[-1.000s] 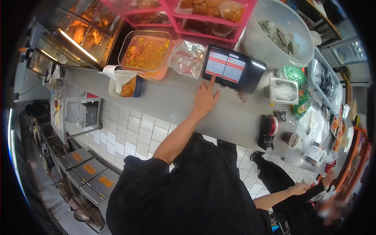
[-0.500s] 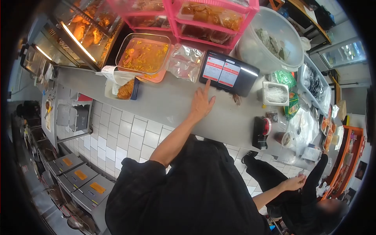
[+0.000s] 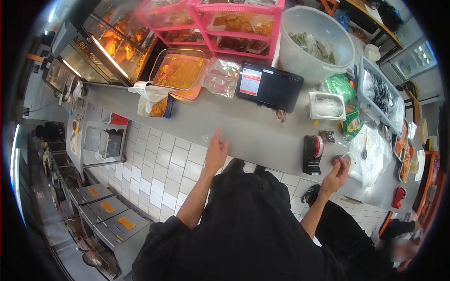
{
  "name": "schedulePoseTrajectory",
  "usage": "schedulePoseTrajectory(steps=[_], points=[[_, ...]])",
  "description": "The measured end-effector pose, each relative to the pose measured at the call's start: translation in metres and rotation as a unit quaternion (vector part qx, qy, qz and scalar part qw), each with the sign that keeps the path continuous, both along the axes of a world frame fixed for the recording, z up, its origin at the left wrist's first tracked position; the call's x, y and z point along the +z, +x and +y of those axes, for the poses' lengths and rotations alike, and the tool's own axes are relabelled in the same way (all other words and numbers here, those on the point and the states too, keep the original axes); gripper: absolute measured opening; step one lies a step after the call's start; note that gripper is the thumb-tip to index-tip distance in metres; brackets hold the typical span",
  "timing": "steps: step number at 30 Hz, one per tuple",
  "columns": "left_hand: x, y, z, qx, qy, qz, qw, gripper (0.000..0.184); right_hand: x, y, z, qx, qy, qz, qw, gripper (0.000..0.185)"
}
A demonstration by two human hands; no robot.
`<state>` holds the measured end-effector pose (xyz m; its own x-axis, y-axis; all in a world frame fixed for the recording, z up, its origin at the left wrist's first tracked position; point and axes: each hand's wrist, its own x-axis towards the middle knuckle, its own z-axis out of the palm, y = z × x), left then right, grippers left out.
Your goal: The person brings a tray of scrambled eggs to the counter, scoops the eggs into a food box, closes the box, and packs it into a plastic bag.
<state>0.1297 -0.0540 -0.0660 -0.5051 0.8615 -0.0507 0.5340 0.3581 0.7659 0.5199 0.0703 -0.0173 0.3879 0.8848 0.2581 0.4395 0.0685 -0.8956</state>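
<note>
My left hand [image 3: 216, 153] hovers at the front edge of the grey counter [image 3: 187, 122], index finger stretched out, holding nothing. Farther back lies a black tablet [image 3: 270, 86]; its lit screen has one red-and-white order panel on the left. My right hand [image 3: 335, 177] is over the counter at the right, fingers curled at a small clear plastic cup [image 3: 346, 157] with dark contents, partly hidden by the fingers. Beside that hand stands a black tape dispenser [image 3: 311, 161] with a red-rimmed roll. A small dark packet [image 3: 326, 136] lies just behind.
Behind the tablet are pink shelves [image 3: 206, 29] and a big clear tub [image 3: 293, 40]. To the left stand a tray [image 3: 161, 58] with orange crumbs, boxed fried food [image 3: 159, 108] and a heated cabinet [image 3: 112, 58]. A co-worker's dark-clothed leg [image 3: 340, 225] is at lower right.
My left hand has drawn back from the tablet towards me. On its screen, two order panels have become one. My right hand has moved up onto the counter at the cup. The view has shifted slightly.
</note>
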Motion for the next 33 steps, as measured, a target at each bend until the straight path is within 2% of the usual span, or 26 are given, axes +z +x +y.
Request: schedulePoseTrajectory(steps=[1,3,4,6,9,10,11,12,13,14,15,16,17,18,19,20,22,23,25,27,28,30,31,32,33], points=[[-0.003,0.000,-0.015,0.002,-0.003,0.005,1.000,0.064,-0.003,0.001,0.000,0.020,-0.009,-0.002,1.000,0.020],[-0.013,0.001,-0.048,0.101,0.014,-0.069,0.992,0.062,-0.013,0.008,-0.003,0.046,-0.023,-0.010,0.999,0.020],[-0.014,0.005,-0.065,0.116,0.013,-0.063,0.991,0.062,-0.018,0.007,-0.004,0.050,-0.024,0.025,0.998,0.020],[-0.014,0.006,-0.107,0.216,-0.037,-0.016,0.976,0.047,-0.028,0.003,-0.005,0.068,-0.044,0.063,0.995,0.020],[-0.082,-0.003,-0.205,0.270,-0.132,0.096,0.949,0.021,-0.036,-0.013,-0.008,0.148,-0.039,0.096,0.984,0.019],[-0.109,-0.005,-0.245,0.266,-0.170,0.070,0.946,0.028,-0.029,-0.027,-0.011,0.173,-0.040,0.112,0.978,0.018],[-0.105,0.001,-0.265,0.256,-0.266,0.039,0.928,0.033,-0.025,-0.036,-0.014,0.197,-0.065,0.111,0.972,0.017],[-0.150,-0.005,-0.312,0.155,-0.345,0.039,0.925,0.035,-0.034,-0.043,-0.015,0.227,-0.047,0.094,0.968,0.017],[-0.153,-0.004,-0.329,0.017,-0.444,0.042,0.895,0.032,-0.037,-0.055,-0.016,0.254,-0.023,0.077,0.964,0.016],[-0.161,-0.001,-0.349,0.018,-0.455,-0.046,0.889,0.030,-0.041,-0.067,-0.017,0.280,0.000,0.061,0.958,0.016],[-0.153,0.009,-0.351,0.185,-0.466,-0.222,0.836,0.029,-0.043,-0.080,-0.019,0.306,0.007,0.060,0.950,0.015],[-0.182,0.014,-0.378,0.097,-0.450,-0.158,0.873,0.028,-0.045,-0.094,-0.022,0.331,0.013,0.060,0.942,0.014],[-0.188,0.021,-0.393,0.119,-0.385,-0.200,0.893,0.029,-0.046,-0.108,-0.024,0.357,0.018,0.060,0.932,0.014],[-0.194,0.021,-0.397,0.078,-0.423,-0.189,0.883,0.030,-0.041,-0.126,-0.029,0.390,-0.014,0.064,0.918,0.013],[-0.198,0.025,-0.405,-0.051,-0.434,-0.064,0.897,0.033,-0.037,-0.147,-0.036,0.410,-0.027,0.074,0.908,0.013],[-0.203,0.029,-0.410,0.160,-0.440,-0.237,0.851,0.035,-0.034,-0.169,-0.042,0.430,-0.042,0.084,0.898,0.013],[-0.173,0.030,-0.413,0.302,-0.350,-0.369,0.806,0.029,-0.024,-0.217,-0.055,0.475,-0.053,0.081,0.875,0.012],[-0.251,0.036,-0.447,0.350,-0.301,-0.445,0.767,0.025,-0.022,-0.245,-0.064,0.493,-0.049,0.077,0.865,0.013],[-0.255,0.023,-0.476,0.434,-0.243,-0.523,0.692,0.026,-0.017,-0.302,-0.083,0.529,-0.040,0.069,0.845,0.013],[-0.236,-0.011,-0.497,0.484,-0.257,-0.521,0.654,0.024,-0.008,-0.364,-0.115,0.561,-0.038,0.051,0.825,0.014],[-0.229,-0.025,-0.514,0.488,-0.253,-0.523,0.652,0.024,-0.001,-0.395,-0.133,0.573,-0.037,0.045,0.818,0.014],[-0.219,-0.056,-0.553,0.495,-0.212,-0.481,0.692,0.024,0.031,-0.459,-0.178,0.620,-0.086,0.068,0.777,0.012],[-0.209,-0.081,-0.568,0.498,-0.189,-0.456,0.713,0.025,0.027,-0.487,-0.194,0.622,-0.085,0.070,0.775,0.012],[-0.198,-0.108,-0.584,0.499,-0.169,-0.430,0.733,0.026,0.015,-0.515,-0.208,0.650,-0.010,0.028,0.759,0.011],[-0.189,-0.135,-0.599,0.499,-0.151,-0.404,0.752,0.028,0.023,-0.537,-0.230,0.667,-0.030,0.020,0.745,0.011]])
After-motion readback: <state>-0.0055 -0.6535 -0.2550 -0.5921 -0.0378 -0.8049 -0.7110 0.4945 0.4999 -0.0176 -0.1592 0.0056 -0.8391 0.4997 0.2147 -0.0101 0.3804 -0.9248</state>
